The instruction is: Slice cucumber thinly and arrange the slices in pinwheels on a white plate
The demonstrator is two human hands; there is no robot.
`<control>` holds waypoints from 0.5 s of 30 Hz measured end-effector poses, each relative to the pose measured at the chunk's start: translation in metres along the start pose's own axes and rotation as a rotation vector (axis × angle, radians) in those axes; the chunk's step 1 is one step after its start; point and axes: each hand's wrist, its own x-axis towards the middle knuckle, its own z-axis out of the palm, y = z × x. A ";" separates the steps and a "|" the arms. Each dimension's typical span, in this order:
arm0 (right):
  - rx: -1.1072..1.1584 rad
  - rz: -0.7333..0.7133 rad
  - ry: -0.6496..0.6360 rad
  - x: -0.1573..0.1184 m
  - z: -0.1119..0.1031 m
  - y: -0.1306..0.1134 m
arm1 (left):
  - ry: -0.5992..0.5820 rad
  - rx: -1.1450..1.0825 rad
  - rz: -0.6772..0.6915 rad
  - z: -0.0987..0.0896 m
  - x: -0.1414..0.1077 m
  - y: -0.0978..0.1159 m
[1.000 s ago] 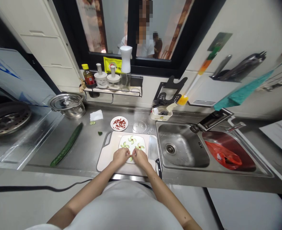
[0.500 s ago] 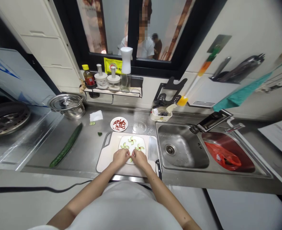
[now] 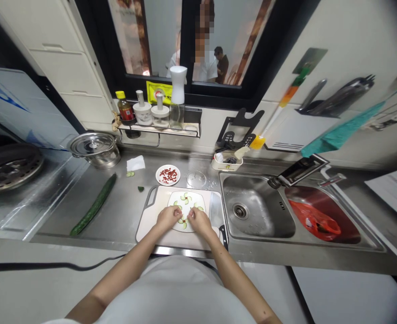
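Observation:
My left hand [image 3: 169, 218] hovers over the left side of a white plate [image 3: 186, 211], its thumb and fingertips drawn together. Facing it over the right side is my right hand [image 3: 200, 221], also pinched. Anything between the fingertips is too small to make out. Thin cucumber slices [image 3: 185, 198] lie on the plate in curved, flower-like groups, some with a red bit in the middle; the hands partly cover the side groups. Under the plate is a pale cutting board [image 3: 154, 204]. A kitchen knife [image 3: 215, 208] rests along the board's right side, black handle toward me.
A small dish of red pieces [image 3: 163, 180] stands behind the board. Left lie a whole cucumber [image 3: 95, 204], a cucumber end [image 3: 140, 189] and a paper towel [image 3: 136, 163], near a lidded pot [image 3: 95, 148]. A double sink [image 3: 259, 207] is at right, with a red bag [image 3: 314, 220].
Both hands have moved apart a little, away from the plate's near group. That group of slices, with red at its centre, now shows between them.

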 end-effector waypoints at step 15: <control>0.208 -0.028 0.134 -0.014 -0.007 0.025 | 0.315 -0.030 -0.179 -0.040 0.084 -0.015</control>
